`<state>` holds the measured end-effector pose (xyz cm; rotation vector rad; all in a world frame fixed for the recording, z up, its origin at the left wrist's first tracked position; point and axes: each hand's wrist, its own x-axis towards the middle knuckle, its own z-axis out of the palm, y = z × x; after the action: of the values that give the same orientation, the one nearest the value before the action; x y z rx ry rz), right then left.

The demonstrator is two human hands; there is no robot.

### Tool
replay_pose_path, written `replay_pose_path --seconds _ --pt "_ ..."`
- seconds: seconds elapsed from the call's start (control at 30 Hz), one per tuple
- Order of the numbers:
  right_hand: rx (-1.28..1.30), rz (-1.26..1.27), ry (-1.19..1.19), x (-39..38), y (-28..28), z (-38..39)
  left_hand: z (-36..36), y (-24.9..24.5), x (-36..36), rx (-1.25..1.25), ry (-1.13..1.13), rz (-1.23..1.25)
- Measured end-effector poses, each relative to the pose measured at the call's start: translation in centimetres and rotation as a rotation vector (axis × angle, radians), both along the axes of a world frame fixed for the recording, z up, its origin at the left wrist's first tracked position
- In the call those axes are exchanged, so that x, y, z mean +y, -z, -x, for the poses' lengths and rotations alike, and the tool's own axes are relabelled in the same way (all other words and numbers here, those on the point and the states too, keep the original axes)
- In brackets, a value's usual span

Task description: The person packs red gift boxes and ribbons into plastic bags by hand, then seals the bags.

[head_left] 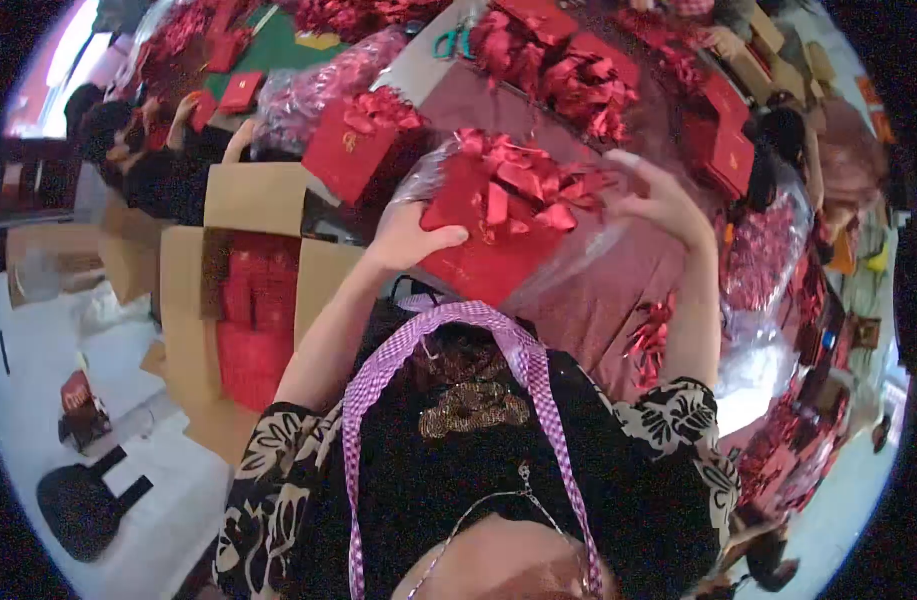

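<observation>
Close in front of my chest is a red box (488, 260) topped with shiny red ribbon bows (523, 190), with clear plastic film (578, 245) around it. My left hand (413, 238) grips the box's left side through the film, its thumb lying on the red surface. At the right, my right hand (668, 200) is beside the film with its fingers apart, slightly blurred; its fingertips are near the bows. Whether they touch the film is hard to see.
An open cardboard box (188, 300) holding red packets stands at the left. Another red box with ribbons (348, 150) lies beyond my left hand. Ribboned red boxes (588, 80) cover the table's far side. Other people sit at both sides. A dark stool (78, 510) is on the floor.
</observation>
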<state>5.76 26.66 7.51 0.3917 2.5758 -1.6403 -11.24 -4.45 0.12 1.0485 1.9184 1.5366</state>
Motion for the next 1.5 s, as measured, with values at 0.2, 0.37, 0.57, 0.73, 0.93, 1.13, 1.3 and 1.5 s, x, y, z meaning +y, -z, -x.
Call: replay_pose_path --seconds 0.2,0.37,0.57,0.73,0.93,1.13,1.3,1.5 --pt "0.280 -0.321 -0.072 -6.2 -3.4 10.4 0.1 0.9 -0.9 0.280 0.019 0.156" --pt "0.020 -1.163 -0.829 -14.8 -1.4 18.4 0.2 1.5 -0.5 0.159 0.040 0.376" --pt "-0.199 -0.972 -1.025 -15.6 0.1 21.0 -0.2 3.1 0.2 0.198 -0.057 0.174" --pt "-0.210 -0.893 -0.998 -14.5 1.7 21.1 -0.1 1.9 0.6 0.261 -0.074 0.130" --pt "-0.155 -1.087 -0.968 -15.8 2.4 20.3 -0.1 3.1 0.6 0.188 -0.040 0.221" --pt "0.098 -1.261 -0.946 -14.9 2.7 19.9 -0.4 4.2 0.5 0.214 -0.053 0.401" --pt "0.692 -0.978 -0.726 -12.4 4.8 22.4 -0.4 5.9 0.8 0.381 -0.146 0.286" --pt "0.465 -1.326 -0.520 -10.0 2.8 22.0 -0.5 4.7 0.4 0.301 -0.058 0.368"
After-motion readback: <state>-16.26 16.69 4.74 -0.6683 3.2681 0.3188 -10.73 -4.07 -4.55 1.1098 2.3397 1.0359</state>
